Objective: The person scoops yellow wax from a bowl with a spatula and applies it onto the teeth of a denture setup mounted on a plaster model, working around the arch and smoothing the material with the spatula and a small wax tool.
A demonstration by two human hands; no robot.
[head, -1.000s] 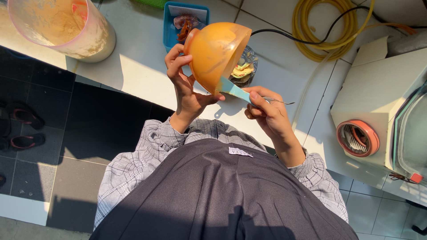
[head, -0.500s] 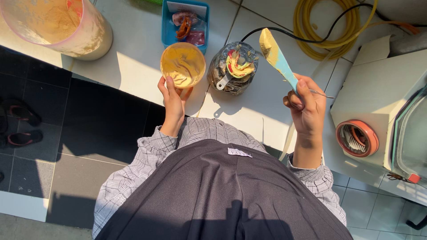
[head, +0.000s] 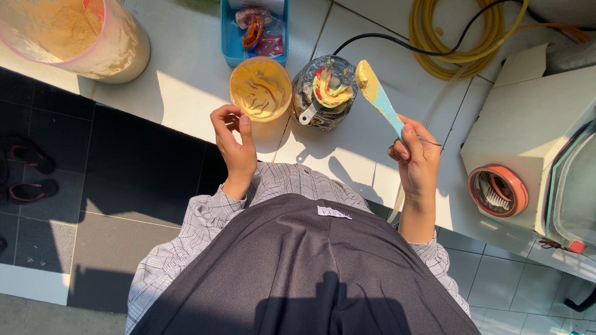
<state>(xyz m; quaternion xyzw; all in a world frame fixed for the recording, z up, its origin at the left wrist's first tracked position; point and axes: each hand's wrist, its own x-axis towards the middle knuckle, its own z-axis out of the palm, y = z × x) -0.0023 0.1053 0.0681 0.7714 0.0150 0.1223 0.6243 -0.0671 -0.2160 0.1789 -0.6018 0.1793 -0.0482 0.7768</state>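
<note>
Holding a spatula [head: 379, 99] by its light blue handle, the right hand [head: 415, 156] is closed around the lower end of the handle; the blade points up and away from the person and is coated with yellow-tan batter. Blade tip sits just beside the blender jar [head: 324, 92], on its far-right side, not touching it as far as can be seen.

Landmark: the blender jar, standing on the white tiled surface [head: 186, 93], with yellow, red and green residue inside.

Orange bowl [head: 260, 88]: just beside the jar, on its left, upright, holding smooth yellow-tan batter. Left hand [head: 233, 146]: below the bowl, fingers loosely curled, thumb raised toward the bowl's near rim. Contact with the rim cannot be told; the hand grips nothing visible.

Blue tray [head: 234, 46]: beyond the bowl, up and left of the jar, containing red and brown items in wrapping. Large pink-rimmed tub [head: 81, 34]: far left of the jar, smeared inside with the same batter. Coiled yellow hose [head: 459, 37]: up and right of the jar; a black cable [head: 397, 44] runs from the jar toward it. White machine [head: 534, 142] with an orange ring opening: well right of the jar.
</note>
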